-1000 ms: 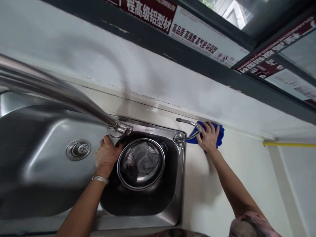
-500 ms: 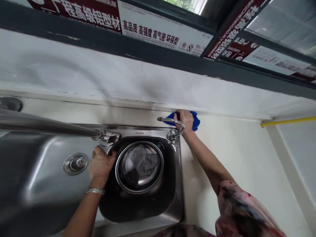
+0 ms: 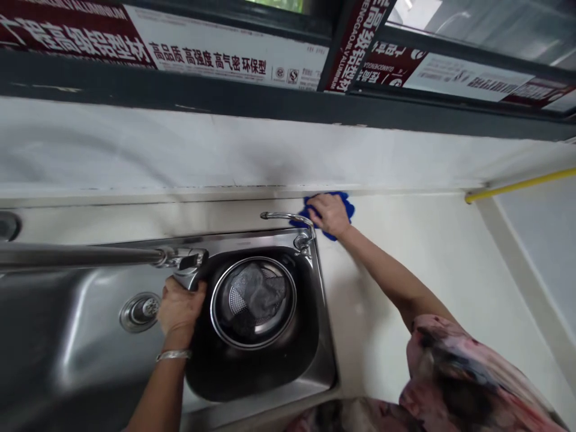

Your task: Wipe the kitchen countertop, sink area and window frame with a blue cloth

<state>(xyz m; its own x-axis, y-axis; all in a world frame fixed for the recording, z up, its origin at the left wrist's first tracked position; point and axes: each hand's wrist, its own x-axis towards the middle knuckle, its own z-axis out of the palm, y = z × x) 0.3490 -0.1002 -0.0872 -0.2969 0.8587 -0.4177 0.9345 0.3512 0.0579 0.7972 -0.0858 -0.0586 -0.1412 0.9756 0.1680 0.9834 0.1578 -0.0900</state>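
Note:
My right hand [image 3: 332, 215] presses a blue cloth [image 3: 348, 207] onto the pale countertop, close to the wall and just behind the thin curved tap [image 3: 285, 216]. Its fingers are bent over the cloth and point left. My left hand [image 3: 179, 307], with a silver bracelet at the wrist, is closed around the divider [image 3: 184, 278] between the two basins of the steel sink [image 3: 327, 360]. Inside the right basin, beside that hand, sits a round metal bowl [image 3: 293, 312] with a perforated strainer part and a wet grey cloth [image 3: 258, 293] in it.
A thick steel faucet [image 3: 90, 255] reaches over the left basin from the left, ending above my left hand. The left basin has a drain [image 3: 140, 312]. Behind runs a white wall [image 3: 396, 159] below a dark window frame [image 3: 270, 99]. A yellow pipe [image 3: 522, 185] lies at right.
My right hand and the blue cloth have shifted slightly right of the thin tap, and the hand has turned, fingers now leftward. My left hand stays on the divider. The view has shifted.

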